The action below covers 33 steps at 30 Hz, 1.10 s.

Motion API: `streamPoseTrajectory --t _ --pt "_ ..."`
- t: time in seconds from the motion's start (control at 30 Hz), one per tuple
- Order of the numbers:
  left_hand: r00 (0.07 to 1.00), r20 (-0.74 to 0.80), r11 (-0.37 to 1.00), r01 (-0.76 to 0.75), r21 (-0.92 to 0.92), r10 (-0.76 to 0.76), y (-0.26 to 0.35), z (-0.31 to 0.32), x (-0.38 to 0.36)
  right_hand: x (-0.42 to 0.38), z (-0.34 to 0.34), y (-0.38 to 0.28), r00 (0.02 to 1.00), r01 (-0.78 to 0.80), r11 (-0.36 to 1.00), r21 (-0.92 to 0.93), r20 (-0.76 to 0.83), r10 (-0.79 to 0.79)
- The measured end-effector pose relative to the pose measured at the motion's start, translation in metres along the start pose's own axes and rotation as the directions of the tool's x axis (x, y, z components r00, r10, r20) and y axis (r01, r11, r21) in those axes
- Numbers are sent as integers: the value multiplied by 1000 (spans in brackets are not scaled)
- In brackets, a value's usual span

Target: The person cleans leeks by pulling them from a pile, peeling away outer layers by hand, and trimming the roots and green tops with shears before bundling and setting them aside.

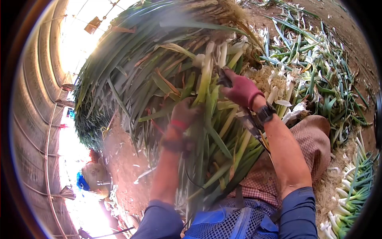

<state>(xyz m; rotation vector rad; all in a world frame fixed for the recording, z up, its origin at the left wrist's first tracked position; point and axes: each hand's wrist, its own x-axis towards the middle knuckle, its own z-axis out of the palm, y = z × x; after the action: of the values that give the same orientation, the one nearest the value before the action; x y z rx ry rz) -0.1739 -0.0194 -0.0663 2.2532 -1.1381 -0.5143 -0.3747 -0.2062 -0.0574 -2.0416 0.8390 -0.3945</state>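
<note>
My left hand (185, 113), in a glove and blurred by motion, closes round the pale green stalk of a large green onion (206, 73). The stalk's white end points away from me, and long leaves hang down past my left forearm. My right hand (242, 89), in a maroon glove, is closed on a dark tool (225, 78) beside the white ends. The tool's kind is partly hidden by my fingers. Under both hands lie loose green onions (234, 155) with tangled leaves, some across my lap.
A large heap of green onions (131, 59) rises ahead and left. Leaf trimmings (314, 67) litter the ground at the right. Cleaned green onions (346, 195) lie in a row at lower right. Another person (95, 175) is at the left, near the curved tunnel wall (36, 119).
</note>
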Motion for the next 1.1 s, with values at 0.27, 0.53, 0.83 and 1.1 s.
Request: streamPoseTrajectory --t 0.27,0.53,0.83,1.1 --pt "992 125 986 20 -167 1 49 -17 -10 -116 -9 22 975 38 974 225 207 -86" --pt "980 192 907 28 -420 59 125 -27 -28 -214 -29 32 972 199 908 369 41 -230" --pt "955 174 918 -165 -360 239 183 -11 22 -235 -61 28 993 6 751 660 -92 73" --pt "950 296 953 -178 246 102 116 63 12 -221 -58 39 990 126 959 253 -96 -104"
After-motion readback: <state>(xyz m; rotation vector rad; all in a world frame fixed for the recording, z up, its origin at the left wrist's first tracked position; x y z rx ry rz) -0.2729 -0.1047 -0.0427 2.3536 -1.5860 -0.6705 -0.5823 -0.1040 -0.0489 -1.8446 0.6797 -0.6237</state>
